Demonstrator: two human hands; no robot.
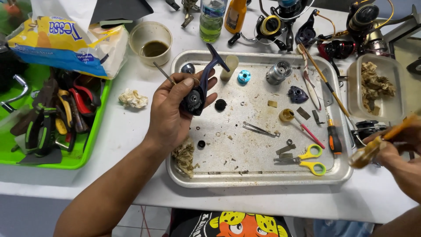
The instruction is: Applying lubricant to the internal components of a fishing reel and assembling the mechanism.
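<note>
My left hand (173, 109) grips a dark blue fishing reel body (199, 90) above the left part of a metal tray (263, 177); its stem points up and away from me. A thin metal pin sticks out past my fingers toward the upper left. My right hand (401, 147) is at the right edge of the view, beside the tray's right rim, and holds a small brush with an orange handle (377, 142), blurred by motion.
On the tray lie tweezers (259, 130), yellow scissors (307, 160), a silver spool (278, 72), a blue cap (244, 77) and small parts. A cup of dark liquid (151, 44), a green tool tray (57, 123), several reels (280, 22) and a plastic tub of rags (377, 87) surround it.
</note>
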